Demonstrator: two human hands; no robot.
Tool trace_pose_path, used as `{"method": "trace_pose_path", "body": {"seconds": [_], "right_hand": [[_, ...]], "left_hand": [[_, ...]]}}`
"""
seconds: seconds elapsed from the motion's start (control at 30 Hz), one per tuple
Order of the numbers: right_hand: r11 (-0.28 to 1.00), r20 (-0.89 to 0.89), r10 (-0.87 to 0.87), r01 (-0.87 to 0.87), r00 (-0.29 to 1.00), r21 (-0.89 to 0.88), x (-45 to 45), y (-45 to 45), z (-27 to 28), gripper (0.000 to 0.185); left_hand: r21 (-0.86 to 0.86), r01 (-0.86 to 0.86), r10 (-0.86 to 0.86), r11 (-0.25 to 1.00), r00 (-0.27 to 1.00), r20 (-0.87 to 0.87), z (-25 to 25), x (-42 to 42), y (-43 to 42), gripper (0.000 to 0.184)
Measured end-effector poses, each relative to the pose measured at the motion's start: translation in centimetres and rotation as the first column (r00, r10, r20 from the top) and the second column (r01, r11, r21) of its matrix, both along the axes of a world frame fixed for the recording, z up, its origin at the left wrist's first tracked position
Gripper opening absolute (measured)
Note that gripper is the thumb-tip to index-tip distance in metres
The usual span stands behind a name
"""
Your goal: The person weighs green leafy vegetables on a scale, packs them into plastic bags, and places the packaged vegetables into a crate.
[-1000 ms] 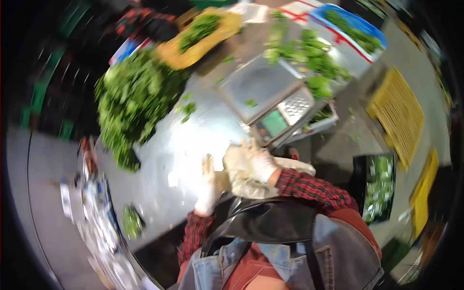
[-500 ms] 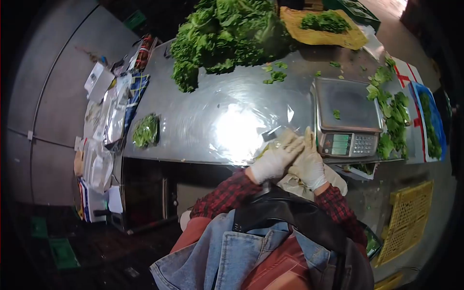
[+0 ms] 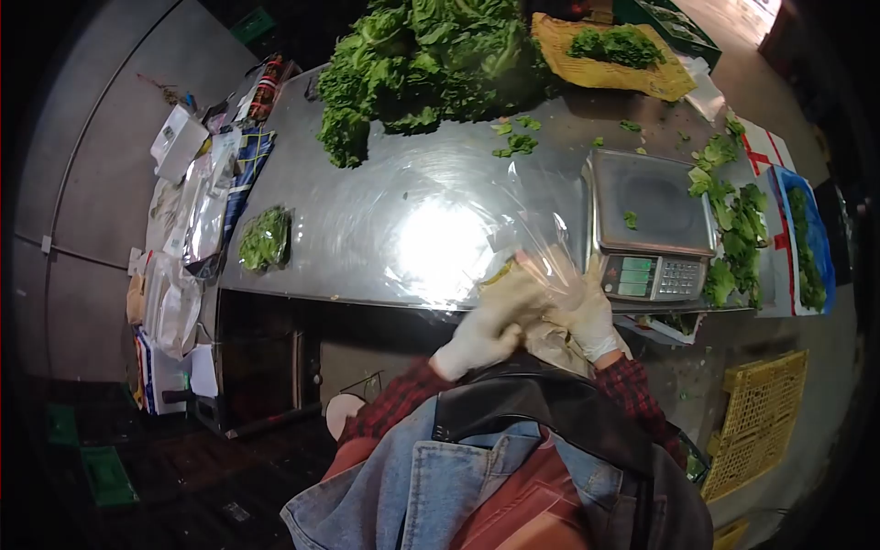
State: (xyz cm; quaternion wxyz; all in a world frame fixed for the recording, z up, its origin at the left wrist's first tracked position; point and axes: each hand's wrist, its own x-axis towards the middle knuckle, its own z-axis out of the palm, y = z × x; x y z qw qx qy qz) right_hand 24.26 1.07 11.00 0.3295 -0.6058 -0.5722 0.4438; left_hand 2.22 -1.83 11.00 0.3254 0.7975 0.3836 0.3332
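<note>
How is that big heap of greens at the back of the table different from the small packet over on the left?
The heap of greens is far larger than the small packet. The heap lies loose and uncovered, while the packet is wrapped in clear, shiny plastic. The heap sprawls unevenly; the packet is compact. Both are leafy and green, and both lie on the metal table.

A shiny metal table [image 3: 339, 238] spreads ahead and left of the right hand's fingers [image 3: 594, 275], bearing a scale [image 3: 653, 197] just to their right and loose leaves [image 3: 733, 220] farther right along the edge; well beyond them, to the left, lies a lettuce heap [image 3: 431, 78], with leaf scraps [image 3: 522, 144] between it and the fingers; far left of them rests a clear-wrapped bunch of greens [image 3: 266, 240]
</note>
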Motion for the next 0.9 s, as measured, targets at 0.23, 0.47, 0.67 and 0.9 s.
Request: {"method": "trace_pose_path", "body": {"seconds": [0.23, 0.47, 0.67, 0.9], "right_hand": [[1.0, 0.079, 0.012, -0.012, 0.997, -0.006, -1.9, 2.0, -3.3, 0.132], [0.97, -0.146, 0.028, -0.063, 0.989, -0.236, -1.9, 7.2, -6.5, 0.109], [0.755, -0.757, -0.115, -0.439, 0.643, -0.487, 3.9, 8.7, -9.7, 0.073], [0.834, -0.669, 0.276, -0.518, 0.69, -0.189, 3.3, 8.7, 8.7, 0.058]], "left_hand": [[-0.915, 0.324, 0.767, 0.242, 0.513, 0.385, -6.2, -0.2, -0.9, 0.044], [-0.885, 0.397, 0.639, 0.243, 0.621, 0.454, -7.7, -0.2, 0.1, 0.049], [-0.824, -0.266, 0.79, 0.5, 0.53, 0.308, -8.9, 0.5, 0.2, 0.06], [-0.837, 0.043, 0.517, 0.545, 0.769, 0.376, 7.4, -8.0, 2.9, 0.053]]}}
